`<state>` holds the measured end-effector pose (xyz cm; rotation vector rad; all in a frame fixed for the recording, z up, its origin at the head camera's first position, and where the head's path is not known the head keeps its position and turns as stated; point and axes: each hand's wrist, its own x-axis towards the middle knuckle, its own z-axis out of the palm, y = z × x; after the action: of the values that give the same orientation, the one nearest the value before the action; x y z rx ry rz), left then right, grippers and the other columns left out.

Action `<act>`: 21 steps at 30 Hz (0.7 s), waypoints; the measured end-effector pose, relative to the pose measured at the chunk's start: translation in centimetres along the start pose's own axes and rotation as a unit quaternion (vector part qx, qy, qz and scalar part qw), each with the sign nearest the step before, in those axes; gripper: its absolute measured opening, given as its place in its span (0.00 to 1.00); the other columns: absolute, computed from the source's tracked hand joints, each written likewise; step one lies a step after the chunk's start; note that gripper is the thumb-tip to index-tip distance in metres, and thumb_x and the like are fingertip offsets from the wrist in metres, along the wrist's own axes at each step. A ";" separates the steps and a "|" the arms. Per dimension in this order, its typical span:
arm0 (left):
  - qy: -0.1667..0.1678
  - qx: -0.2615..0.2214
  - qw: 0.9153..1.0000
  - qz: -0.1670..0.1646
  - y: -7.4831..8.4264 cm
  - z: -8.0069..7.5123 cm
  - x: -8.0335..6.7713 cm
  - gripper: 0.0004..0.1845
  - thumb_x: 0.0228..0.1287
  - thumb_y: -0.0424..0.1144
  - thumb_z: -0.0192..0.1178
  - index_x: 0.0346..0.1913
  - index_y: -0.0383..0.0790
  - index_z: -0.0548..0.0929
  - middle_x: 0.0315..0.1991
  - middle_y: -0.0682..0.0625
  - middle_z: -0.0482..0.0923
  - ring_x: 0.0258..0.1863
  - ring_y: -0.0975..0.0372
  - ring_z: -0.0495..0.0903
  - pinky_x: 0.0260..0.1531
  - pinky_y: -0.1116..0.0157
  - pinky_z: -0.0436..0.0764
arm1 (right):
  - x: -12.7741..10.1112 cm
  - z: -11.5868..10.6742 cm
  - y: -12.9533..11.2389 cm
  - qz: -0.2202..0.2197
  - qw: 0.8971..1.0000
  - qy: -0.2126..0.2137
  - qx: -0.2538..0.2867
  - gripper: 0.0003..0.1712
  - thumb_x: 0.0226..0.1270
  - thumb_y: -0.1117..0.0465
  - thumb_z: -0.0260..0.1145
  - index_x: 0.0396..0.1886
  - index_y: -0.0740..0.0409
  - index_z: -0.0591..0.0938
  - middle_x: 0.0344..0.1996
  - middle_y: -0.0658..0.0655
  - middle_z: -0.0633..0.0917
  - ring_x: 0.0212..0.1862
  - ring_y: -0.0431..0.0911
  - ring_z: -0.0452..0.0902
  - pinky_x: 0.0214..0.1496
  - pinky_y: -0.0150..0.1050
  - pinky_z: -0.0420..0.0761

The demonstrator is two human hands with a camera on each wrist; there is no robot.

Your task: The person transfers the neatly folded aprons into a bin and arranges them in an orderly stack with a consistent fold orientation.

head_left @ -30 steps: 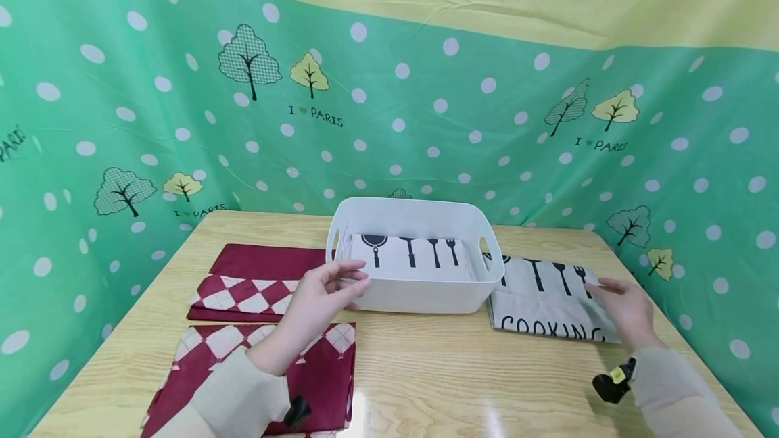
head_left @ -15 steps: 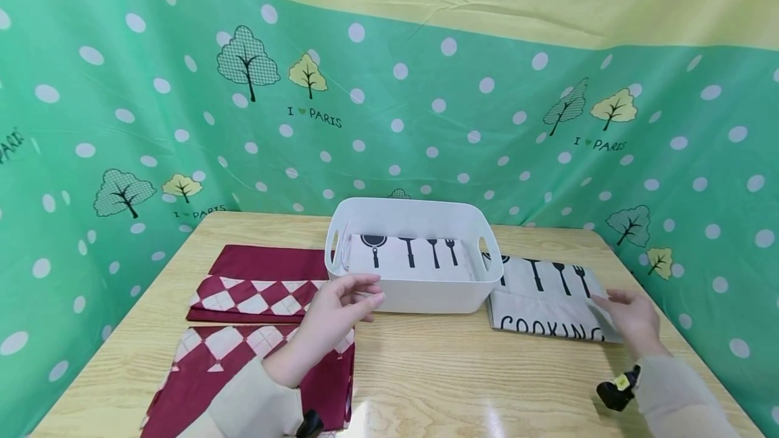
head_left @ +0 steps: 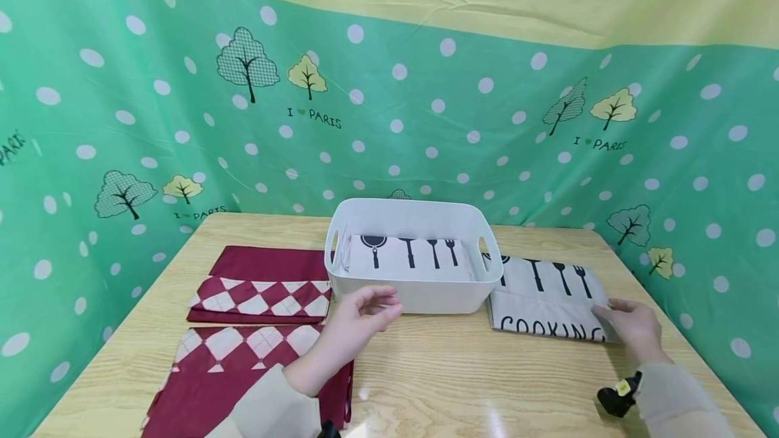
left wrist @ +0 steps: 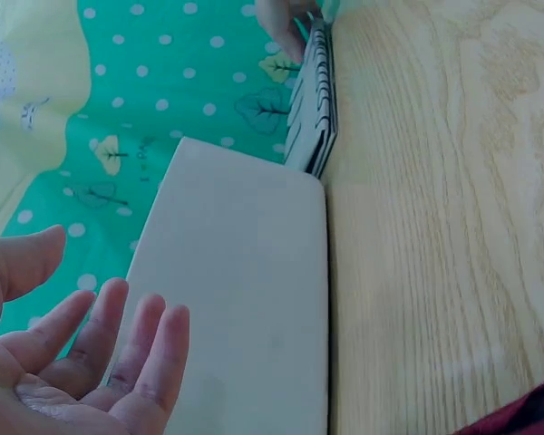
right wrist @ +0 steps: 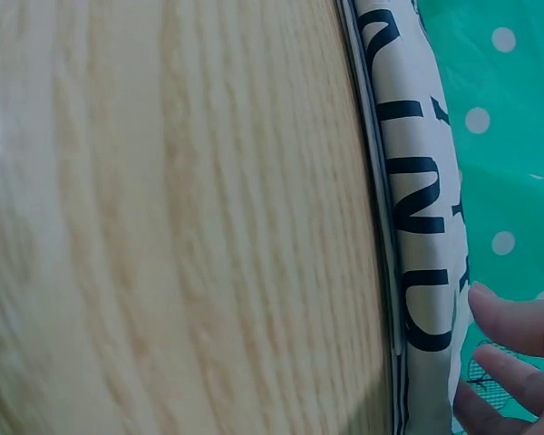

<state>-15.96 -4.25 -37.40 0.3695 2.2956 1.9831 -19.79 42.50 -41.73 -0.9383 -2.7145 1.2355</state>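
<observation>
A white bin point(head_left: 420, 295) with handle holes stands mid-table, and inside it lies a folded white cloth point(head_left: 426, 259) printed with black kitchen utensils. My left hand point(head_left: 359, 320) hovers in front of the bin's lower left, fingers loosely bent and holding nothing; the left wrist view shows its palm side. To the bin's right lies another folded cloth point(head_left: 548, 299), pale, with utensil prints and the word COOKING. My right hand point(head_left: 635, 326) is at that cloth's right edge, thumb and fingers spread. In the right wrist view its fingertips point(right wrist: 490, 304) are at the cloth's side; I cannot tell whether they touch.
Two folded maroon cloths with white diamonds lie on the left, one farther back point(head_left: 262, 289) and one nearer point(head_left: 243, 391). The wooden table point(head_left: 462, 370) is enclosed by a green dotted curtain point(head_left: 426, 127) behind and at both sides.
My left hand has moved right and toward me, from the bin's left corner to in front of it. The right hand has shifted slightly right and nearer along the cloth's edge.
</observation>
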 end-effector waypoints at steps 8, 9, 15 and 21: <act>-0.001 0.021 1.000 0.005 -0.1 1.0 0.1 0.22 0.64 0.40 0.66 0.57 0.30 0.80 0.49 0.40 0.85 0.46 0.56 0.82 0.43 0.71 0.81 | 0.3 0.5 0.3 -0.002 1.000 0.002 0.012 0.35 0.69 0.62 0.63 0.69 0.76 0.63 0.69 0.79 0.61 0.69 0.72 0.56 0.69 0.64 0.62; -0.001 0.022 1.000 0.005 -0.1 1.1 0.1 0.22 0.64 0.40 0.66 0.57 0.30 0.80 0.49 0.40 0.85 0.46 0.56 0.82 0.43 0.71 0.81 | 0.4 0.5 0.3 -0.002 1.000 0.001 0.012 0.35 0.69 0.62 0.62 0.69 0.76 0.63 0.69 0.79 0.61 0.69 0.72 0.56 0.69 0.64 0.62; -0.009 0.022 1.000 0.001 -0.2 1.5 0.1 0.23 0.64 0.41 0.66 0.58 0.32 0.80 0.51 0.41 0.84 0.48 0.55 0.82 0.45 0.70 0.81 | 0.5 0.6 0.4 -0.003 1.000 -0.009 -0.004 0.34 0.69 0.63 0.61 0.69 0.76 0.63 0.69 0.79 0.60 0.69 0.72 0.55 0.69 0.64 0.62; -0.017 0.030 0.999 0.000 -0.5 1.9 0.3 0.24 0.65 0.43 0.65 0.59 0.32 0.79 0.53 0.40 0.83 0.49 0.54 0.82 0.45 0.67 0.82 | 0.9 0.6 0.5 -0.004 1.000 -0.020 -0.018 0.35 0.69 0.63 0.61 0.70 0.76 0.61 0.69 0.80 0.59 0.70 0.73 0.53 0.70 0.65 0.60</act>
<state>-15.89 -2.43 -38.15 0.4047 2.3384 1.8957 -20.45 42.86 -42.66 -0.9141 -2.7766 1.2204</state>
